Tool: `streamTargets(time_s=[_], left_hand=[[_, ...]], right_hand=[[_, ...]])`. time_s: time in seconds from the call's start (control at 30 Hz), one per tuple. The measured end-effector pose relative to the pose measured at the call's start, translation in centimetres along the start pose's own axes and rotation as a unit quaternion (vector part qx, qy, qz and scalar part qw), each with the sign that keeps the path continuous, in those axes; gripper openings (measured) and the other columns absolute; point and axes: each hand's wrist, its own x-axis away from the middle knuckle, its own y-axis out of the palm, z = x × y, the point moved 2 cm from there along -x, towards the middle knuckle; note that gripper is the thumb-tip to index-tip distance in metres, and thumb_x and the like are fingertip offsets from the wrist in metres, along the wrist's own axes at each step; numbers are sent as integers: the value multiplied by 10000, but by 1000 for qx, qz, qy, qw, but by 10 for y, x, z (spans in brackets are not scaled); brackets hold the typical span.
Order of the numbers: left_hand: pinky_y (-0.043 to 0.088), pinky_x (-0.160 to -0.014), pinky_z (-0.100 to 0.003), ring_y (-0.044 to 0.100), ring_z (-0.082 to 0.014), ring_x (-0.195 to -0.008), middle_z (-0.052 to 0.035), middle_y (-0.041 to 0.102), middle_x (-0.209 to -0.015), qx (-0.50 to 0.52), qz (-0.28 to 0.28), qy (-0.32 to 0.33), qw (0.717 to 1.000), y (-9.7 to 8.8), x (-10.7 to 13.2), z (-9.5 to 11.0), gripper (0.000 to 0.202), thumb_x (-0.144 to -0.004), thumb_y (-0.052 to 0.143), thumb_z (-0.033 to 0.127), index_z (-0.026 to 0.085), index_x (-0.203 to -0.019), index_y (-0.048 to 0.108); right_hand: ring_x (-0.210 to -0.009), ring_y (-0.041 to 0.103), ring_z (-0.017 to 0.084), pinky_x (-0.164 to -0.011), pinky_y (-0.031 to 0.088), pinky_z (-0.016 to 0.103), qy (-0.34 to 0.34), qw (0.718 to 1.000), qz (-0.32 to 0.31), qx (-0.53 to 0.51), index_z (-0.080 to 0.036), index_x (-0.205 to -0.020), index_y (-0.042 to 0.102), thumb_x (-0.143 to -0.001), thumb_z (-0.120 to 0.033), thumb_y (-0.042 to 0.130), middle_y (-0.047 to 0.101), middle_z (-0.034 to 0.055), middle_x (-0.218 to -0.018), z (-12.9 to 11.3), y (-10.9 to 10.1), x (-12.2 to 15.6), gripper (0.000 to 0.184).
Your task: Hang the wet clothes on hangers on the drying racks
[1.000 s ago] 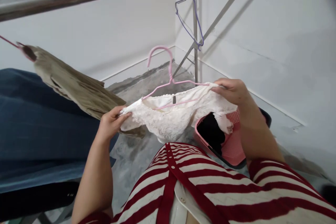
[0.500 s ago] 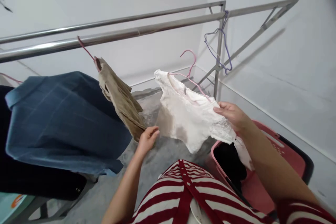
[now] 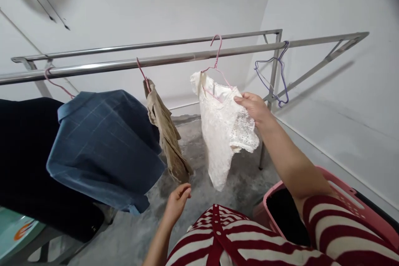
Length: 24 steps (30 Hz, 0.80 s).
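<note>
My right hand (image 3: 254, 106) pinches a white lace top (image 3: 218, 133) at its shoulder, thumb on the near side. The top hangs on a pink hanger (image 3: 220, 56), whose hook rises in front of the metal rail (image 3: 174, 59); I cannot tell whether it rests on it. My left hand (image 3: 179, 201) is held low, fingers curled and thumb against them, with nothing visible in it. Just above it is the lower end of a khaki garment (image 3: 168, 137), which hangs from the rail on a red hanger (image 3: 143, 74).
A blue shirt (image 3: 102, 145) and a black garment (image 3: 25, 145) hang at the left. Purple hangers (image 3: 282, 79) hang near the rail's right post. A pink basket (image 3: 271, 203) with dark cloth stands at lower right, a mint-green basin (image 3: 15, 232) at lower left.
My right hand has lifted the white top and its hanger, bringing the hook up to the rail. The top now hangs more upright. My left hand stays low; the view has shifted.
</note>
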Motion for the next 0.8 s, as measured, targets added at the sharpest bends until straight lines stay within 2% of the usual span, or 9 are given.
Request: streamTargets(time_s=[0.17,0.37,0.6,0.8], left_hand=[[482,-706,-285,631,-177,-685,-46,680,-718,-20,4,-8,1000,-4,2,-11,432,-761,553,491,131,-973,660],[485,-698,-272,633,-170,-683,-44,688,-733,-43,-14,4,999,4,-5,-10,425,-766,538,487,142,-976,672],[508,-716,-289,652,-172,-697,-81,721,-868,-51,-28,2,998,11,0,-10,431,-772,530,477,136,-995,669],[517,-702,-290,666,-181,-701,-81,727,-859,-89,-63,-2,994,18,7,-8,435,-791,514,484,141,-1006,672]], right_hand=[[-501,460,97,-483,339,236,-14,998,7,61,-185,-667,531,-655,-326,674,535,-27,-576,9,21,-20,201],[-512,390,84,-491,281,228,-53,991,-13,125,-184,-647,503,-664,-366,655,451,-45,-555,23,43,-29,238],[-542,385,89,-515,276,236,-65,981,21,183,-175,-660,529,-709,-371,623,452,-34,-584,42,37,-25,223],[-649,496,117,-565,355,232,-97,981,-2,167,-203,-789,550,-777,-585,553,536,-5,-679,45,31,-10,383]])
